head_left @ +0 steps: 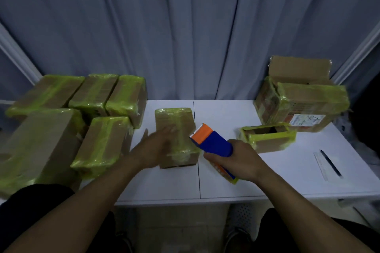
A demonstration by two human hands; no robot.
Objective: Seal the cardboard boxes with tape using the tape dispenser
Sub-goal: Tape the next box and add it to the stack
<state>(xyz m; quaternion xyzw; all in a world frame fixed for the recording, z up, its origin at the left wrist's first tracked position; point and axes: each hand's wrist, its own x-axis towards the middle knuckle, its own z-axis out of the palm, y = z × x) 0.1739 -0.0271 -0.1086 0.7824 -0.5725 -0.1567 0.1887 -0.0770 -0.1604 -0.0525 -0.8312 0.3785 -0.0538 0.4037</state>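
The white table (pixel 226 181) is carrying taped boxes (pixel 98 141) stacked at the left. A taped box (pixel 176 121) is lying at its centre under the left grip (pixel 156 148), fingers spreading flat and apart. The dispenser (pixel 213 141) is sitting clamped in the right grip (pixel 240 160), its orange nose just beside the box's right edge.

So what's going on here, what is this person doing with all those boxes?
A person sits at a white table taping up cardboard boxes. The left hand lies flat on the centre box, already wrapped in yellow-green tape, while the right hand grips a blue and orange tape dispenser just beside it. A pile of taped boxes sits to the left; a small box to the right is open on top.
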